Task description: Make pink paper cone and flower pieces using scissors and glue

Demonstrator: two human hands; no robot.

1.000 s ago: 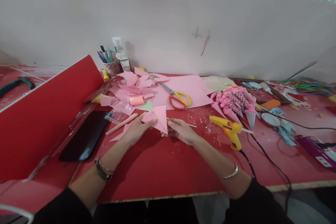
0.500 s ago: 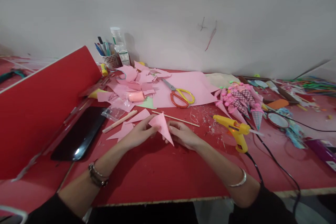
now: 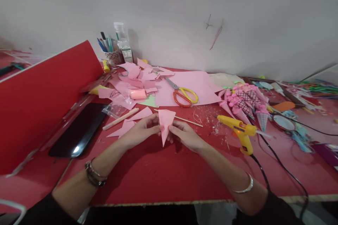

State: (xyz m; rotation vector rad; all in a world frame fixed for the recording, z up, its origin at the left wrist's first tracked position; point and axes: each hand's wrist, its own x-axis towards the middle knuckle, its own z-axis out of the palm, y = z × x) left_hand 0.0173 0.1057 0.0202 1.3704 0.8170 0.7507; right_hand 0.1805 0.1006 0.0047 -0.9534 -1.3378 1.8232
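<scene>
Both of my hands hold a pink paper cone (image 3: 166, 123) just above the red table (image 3: 163, 172), its tip pointing down toward me. My left hand (image 3: 141, 130) pinches its left edge and my right hand (image 3: 185, 135) pinches its right edge. Loose pink paper triangles (image 3: 132, 121) and a thin wooden stick (image 3: 188, 121) lie just beyond my hands. A thicker wooden dowel (image 3: 120, 119) rests to the left of them.
A yellow glue gun (image 3: 239, 130) with a black cord stands right of my hands. Finished pink cones (image 3: 244, 103), orange-yellow scissors (image 3: 183, 95) on pink paper, a scrap pile (image 3: 132, 84), a pen cup (image 3: 111, 54), a black phone (image 3: 79, 130) and a red board (image 3: 39, 95) surround them.
My hands have rolled the flat pink piece into a narrower cone and turned its tip from pointing right to pointing down. The camera has tilted slightly.
</scene>
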